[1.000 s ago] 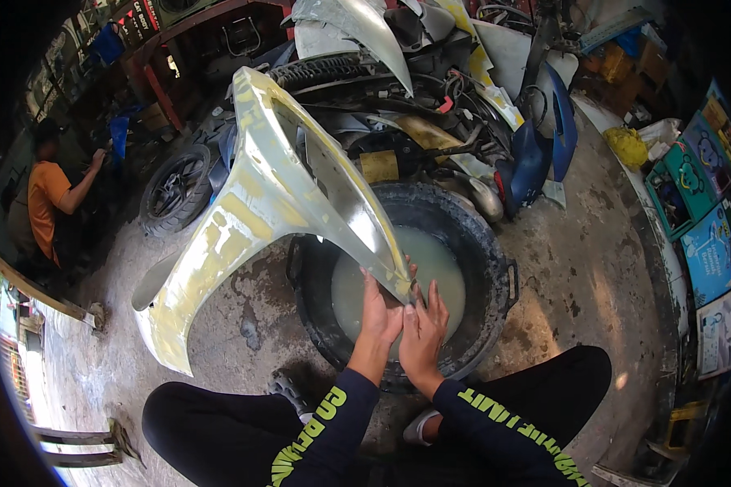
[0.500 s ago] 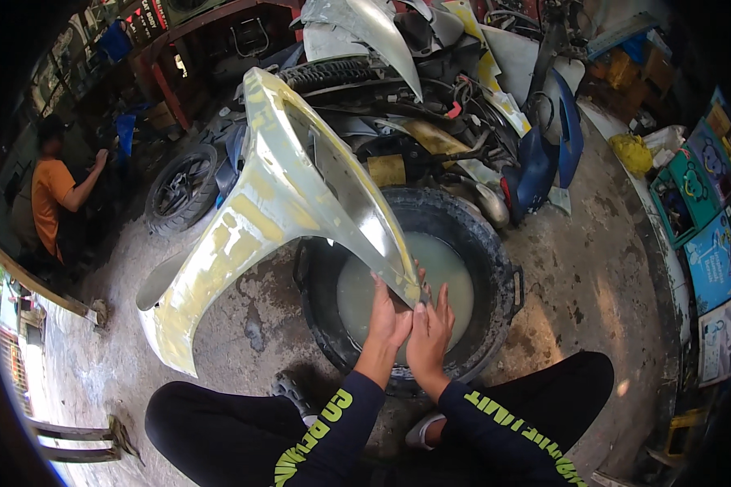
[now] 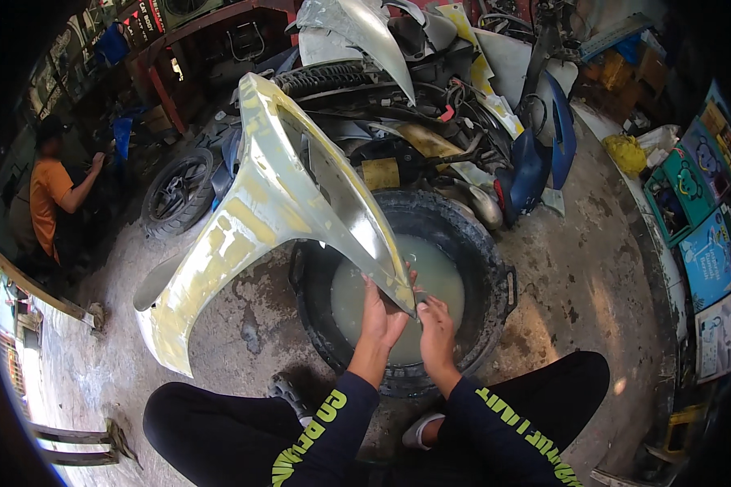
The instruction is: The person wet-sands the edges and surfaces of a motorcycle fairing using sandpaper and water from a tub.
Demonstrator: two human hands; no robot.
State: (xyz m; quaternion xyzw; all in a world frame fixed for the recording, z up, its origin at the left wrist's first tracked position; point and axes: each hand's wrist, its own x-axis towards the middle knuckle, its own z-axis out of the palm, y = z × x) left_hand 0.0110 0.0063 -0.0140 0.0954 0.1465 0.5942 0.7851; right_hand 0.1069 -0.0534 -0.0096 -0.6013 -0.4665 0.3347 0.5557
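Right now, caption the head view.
Left hand and right hand at the tip of a patchy panel above a tub.

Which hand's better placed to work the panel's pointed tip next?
Right, probably: the right hand has its fingers against the pointed tip, while the left hand cups the panel from beneath, seemingly supporting it.

Left hand (image 3: 382, 322): palm up | right hand (image 3: 437, 334): fingers (image 3: 436, 308) bent | forearms (image 3: 499, 422) angled inward

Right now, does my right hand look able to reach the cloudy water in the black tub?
Probably yes: your right hand is at the pointed tip of the panel, over the black tub, and the cloudy water shows beyond it with nothing apparently between.
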